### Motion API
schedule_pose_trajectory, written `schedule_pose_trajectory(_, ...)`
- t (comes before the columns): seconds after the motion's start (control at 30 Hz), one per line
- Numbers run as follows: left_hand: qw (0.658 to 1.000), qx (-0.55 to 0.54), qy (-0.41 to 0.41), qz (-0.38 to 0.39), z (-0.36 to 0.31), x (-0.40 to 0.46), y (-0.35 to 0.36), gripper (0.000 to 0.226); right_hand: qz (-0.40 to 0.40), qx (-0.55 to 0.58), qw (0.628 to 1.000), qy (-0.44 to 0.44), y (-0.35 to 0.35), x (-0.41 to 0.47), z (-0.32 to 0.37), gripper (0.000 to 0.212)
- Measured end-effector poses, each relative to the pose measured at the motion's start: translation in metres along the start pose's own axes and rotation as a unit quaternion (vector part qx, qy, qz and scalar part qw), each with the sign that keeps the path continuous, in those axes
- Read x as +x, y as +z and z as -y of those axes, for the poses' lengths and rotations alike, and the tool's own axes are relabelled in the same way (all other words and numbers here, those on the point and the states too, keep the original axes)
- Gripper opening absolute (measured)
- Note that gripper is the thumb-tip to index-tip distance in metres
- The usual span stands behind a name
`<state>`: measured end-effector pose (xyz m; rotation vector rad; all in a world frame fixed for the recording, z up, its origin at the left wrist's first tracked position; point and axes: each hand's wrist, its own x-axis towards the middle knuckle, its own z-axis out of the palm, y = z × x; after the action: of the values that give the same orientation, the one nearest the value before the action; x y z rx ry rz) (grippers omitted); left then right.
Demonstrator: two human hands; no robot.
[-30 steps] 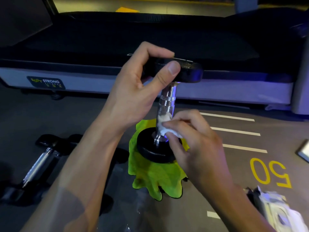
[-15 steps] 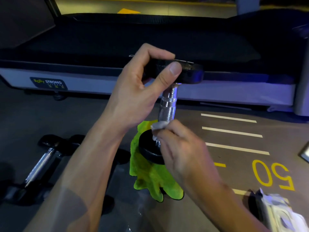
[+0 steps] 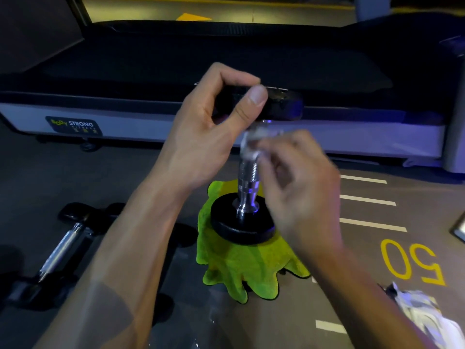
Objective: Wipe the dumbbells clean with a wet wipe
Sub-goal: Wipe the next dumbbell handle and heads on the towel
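A dumbbell (image 3: 247, 177) with black ends and a chrome handle stands upright on a lime-green cloth (image 3: 239, 268) on the floor. My left hand (image 3: 206, 137) grips its top black end between thumb and fingers. My right hand (image 3: 299, 187), blurred by motion, pinches a white wet wipe (image 3: 251, 144) against the upper part of the chrome handle, just under the top end. The lower black end and the lower handle are in plain sight.
A second dumbbell (image 3: 63, 248) lies on the dark floor at the left. A treadmill (image 3: 176, 127) runs across the back. An opened white wipe packet (image 3: 425, 313) lies at the lower right, near yellow "50" floor paint and white lines.
My right hand has slid the wipe up the chrome handle from the bottom end to just below the top end. My left hand keeps its grip on the top.
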<state>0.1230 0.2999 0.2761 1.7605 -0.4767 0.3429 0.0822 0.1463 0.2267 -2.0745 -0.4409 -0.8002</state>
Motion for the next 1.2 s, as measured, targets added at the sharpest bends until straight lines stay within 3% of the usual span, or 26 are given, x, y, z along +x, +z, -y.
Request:
schedule_pose_trajectory(0.1, 1.0, 0.006, 0.005, -0.001, -0.001, 0.0, -0.001, 0.009, -0.065, 0.118, 0.986, 0.103, 0.007, 0.01, -0.003, 0.011)
schedule_pose_trajectory(0.2, 1.0, -0.003, 0.008, -0.01, -0.001, -0.002, 0.0, 0.008, -0.071, 0.236, 0.938, 0.245, 0.013, -0.007, -0.009, 0.01)
schedule_pose_trajectory(0.27, 1.0, 0.004, 0.011, -0.009, -0.002, -0.003, 0.003, 0.01, -0.072, 0.257, 0.922, 0.28, 0.011, -0.008, -0.01, 0.012)
schedule_pose_trajectory(0.33, 1.0, 0.013, 0.014, -0.009, -0.003, -0.004, 0.005, 0.013, -0.096, 0.273, 0.919, 0.267, 0.01, 0.002, -0.006, 0.011)
schedule_pose_trajectory(0.4, 1.0, 0.024, 0.013, -0.015, -0.002, -0.002, 0.006, 0.015, -0.105, 0.252, 0.94, 0.204, 0.012, 0.008, 0.002, 0.01)
schedule_pose_trajectory(0.5, 0.999, 0.026, 0.004, -0.023, -0.001, 0.001, 0.006, 0.014, -0.046, 0.101, 0.991, 0.068, 0.021, 0.003, 0.014, 0.011)
schedule_pose_trajectory(0.6, 0.999, 0.031, 0.003, -0.013, 0.0, 0.002, 0.006, 0.015, -0.061, 0.091, 0.99, 0.084, 0.02, 0.007, 0.008, 0.008)
schedule_pose_trajectory(0.7, 1.0, 0.016, -0.002, -0.024, 0.0, 0.003, 0.005, 0.011, -0.1, 0.261, 0.927, 0.249, 0.012, 0.015, 0.006, 0.01)
schedule_pose_trajectory(0.77, 1.0, 0.003, -0.004, -0.031, 0.001, 0.003, 0.004, 0.01, -0.123, 0.406, 0.836, 0.347, 0.006, 0.022, 0.006, 0.008)
schedule_pose_trajectory(0.83, 1.0, 0.005, -0.004, -0.028, 0.0, 0.002, 0.005, 0.011, -0.139, 0.501, 0.759, 0.391, 0.001, 0.028, 0.006, 0.005)
schedule_pose_trajectory(0.9, 1.0, 0.011, 0.0, -0.025, -0.002, 0.001, 0.006, 0.012, -0.132, 0.536, 0.735, 0.394, 0.0, 0.03, 0.012, 0.007)
schedule_pose_trajectory(0.97, 0.999, 0.018, 0.001, -0.03, -0.003, 0.0, 0.008, 0.013, -0.117, 0.526, 0.751, 0.382, 0.004, 0.029, 0.022, 0.01)
schedule_pose_trajectory(1.07, 0.999, 0.022, -0.005, -0.036, -0.004, 0.0, 0.011, 0.013, -0.104, 0.467, 0.805, 0.35, 0.012, 0.027, 0.036, 0.017)
schedule_pose_trajectory(1.2, 0.999, 0.021, -0.003, -0.036, -0.005, -0.001, 0.01, 0.014, -0.106, 0.47, 0.803, 0.35, 0.014, 0.024, 0.039, 0.018)
